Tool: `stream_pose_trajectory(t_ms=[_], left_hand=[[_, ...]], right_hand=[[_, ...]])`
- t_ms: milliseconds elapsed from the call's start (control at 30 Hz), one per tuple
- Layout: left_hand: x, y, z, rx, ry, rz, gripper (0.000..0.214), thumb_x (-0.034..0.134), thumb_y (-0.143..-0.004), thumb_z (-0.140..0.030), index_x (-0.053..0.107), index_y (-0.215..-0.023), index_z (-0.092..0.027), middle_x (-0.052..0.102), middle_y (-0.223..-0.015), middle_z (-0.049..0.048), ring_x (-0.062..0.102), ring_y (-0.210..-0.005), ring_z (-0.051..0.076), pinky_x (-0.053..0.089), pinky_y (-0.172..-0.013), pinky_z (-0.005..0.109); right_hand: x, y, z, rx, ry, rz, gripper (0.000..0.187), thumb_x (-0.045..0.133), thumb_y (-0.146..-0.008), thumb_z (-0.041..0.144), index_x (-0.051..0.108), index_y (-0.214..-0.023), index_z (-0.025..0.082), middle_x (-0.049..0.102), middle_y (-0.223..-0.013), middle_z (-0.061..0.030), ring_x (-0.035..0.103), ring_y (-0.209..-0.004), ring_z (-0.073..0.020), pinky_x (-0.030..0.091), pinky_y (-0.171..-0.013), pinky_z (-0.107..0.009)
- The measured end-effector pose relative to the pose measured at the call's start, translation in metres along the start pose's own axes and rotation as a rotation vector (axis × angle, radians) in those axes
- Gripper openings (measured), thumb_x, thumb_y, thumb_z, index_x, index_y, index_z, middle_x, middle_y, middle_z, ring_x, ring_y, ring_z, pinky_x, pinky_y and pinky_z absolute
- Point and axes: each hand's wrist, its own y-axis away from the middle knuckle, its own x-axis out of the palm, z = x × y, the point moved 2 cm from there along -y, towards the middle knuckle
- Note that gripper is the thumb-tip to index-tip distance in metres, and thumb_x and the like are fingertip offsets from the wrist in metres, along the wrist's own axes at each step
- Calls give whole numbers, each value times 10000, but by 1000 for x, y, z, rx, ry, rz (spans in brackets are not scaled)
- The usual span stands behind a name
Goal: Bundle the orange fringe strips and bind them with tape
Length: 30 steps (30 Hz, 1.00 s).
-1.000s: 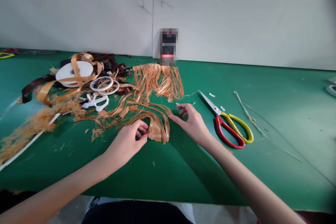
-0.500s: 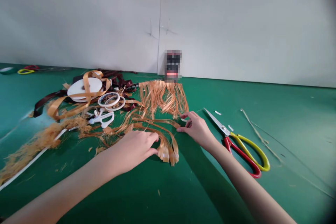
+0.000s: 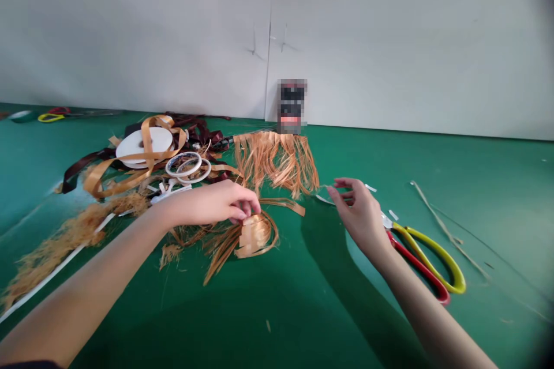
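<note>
My left hand (image 3: 227,202) is closed on the upper edge of a tan fringed ribbon bundle (image 3: 253,236), its strips bound side by side and the loose ends trailing down-left. My right hand (image 3: 357,207) hovers to the right with curled fingers, and a thin white strip of tape (image 3: 324,200) sticks out at its fingertips. Behind both hands lies a wider tan ribbon fringe (image 3: 274,164). Scissors with red and yellow handles (image 3: 433,253) rest beside my right hand, their blades mostly hidden by it.
On the left are a white ribbon spool (image 3: 145,147), tape rings (image 3: 184,165), brown ribbon (image 3: 82,164) and frayed tan fibre (image 3: 64,242) along a white stick. A pixelated dark object (image 3: 292,106) stands against the white wall (image 3: 389,40). A thin stalk (image 3: 441,225) lies right.
My left hand has taken up the ribbon bundle and turned it, so its bound edge now faces differently. My right hand has moved right with the white strip, now covering the scissor blades.
</note>
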Motion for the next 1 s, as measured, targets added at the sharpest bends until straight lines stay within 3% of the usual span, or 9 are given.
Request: stream_pose_trajectory(t_ms=[100,167,267,333,433,500,633,800,1000], left_hand=[[15,-1,11,-52,227,-2,287,591,-755,-212,667,-1031,-239,688,-864,37,677,-741,177,515,-669,266],[26,-1,15,-80,379,9,304,594,-781,-240,619,-1083,-224,676,-890,46,683,-818,189,536,-712,292],[39,1,16,-96,539,-23,334,585,-817,-255,556,-1142,-185,666,-928,69,672,-918,200,539,-798,328],[46,4,15,-100,533,-52,335,560,-842,-255,532,-1165,-172,660,-936,75,669,-921,200,540,-811,338],[53,9,11,-42,244,-145,285,514,-874,-242,556,-1155,-212,653,-983,64,648,-935,197,527,-820,350],[57,11,5,107,-65,-235,281,491,-881,-177,587,-1137,-243,633,-1088,57,598,-1028,204,481,-898,378],[74,6,-6,479,-499,-220,487,412,-820,33,583,-1169,-261,587,-1239,53,472,-1211,224,376,-1007,432],[88,-11,-11,577,-530,-188,293,483,-859,-44,639,-1036,-217,653,-1127,71,465,-1236,246,369,-1000,438],[75,-12,-12,494,-439,-299,113,576,-877,-183,660,-804,-201,670,-1041,39,571,-1064,205,402,-944,375]], right_hand=[[2,23,20,137,-123,31,358,525,-828,504,527,-1008,195,665,-903,-93,632,-692,-195,490,-664,-354],[8,41,34,364,-339,264,362,504,-837,525,484,-990,197,668,-737,-58,640,-608,-187,503,-612,-332],[16,71,53,741,-481,777,467,396,-851,633,444,-980,187,664,-570,-66,670,-555,-221,502,-551,-320],[15,83,60,770,-394,889,472,351,-860,649,449,-945,195,657,-546,-64,661,-518,-224,482,-508,-309],[6,85,59,488,-38,684,396,368,-872,610,469,-829,229,653,-618,-46,609,-493,-198,426,-499,-303],[0,83,58,319,156,531,390,348,-881,597,465,-759,246,642,-659,-40,590,-540,-203,389,-522,-306],[-3,82,57,258,148,552,445,264,-895,615,435,-693,256,610,-632,-31,573,-585,-214,365,-533,-303],[-2,90,62,266,93,542,452,257,-890,632,451,-745,251,634,-698,-40,574,-626,-212,360,-545,-299],[-9,95,63,318,-47,390,450,332,-864,658,448,-1025,255,670,-844,-41,613,-722,-217,423,-595,-311]])
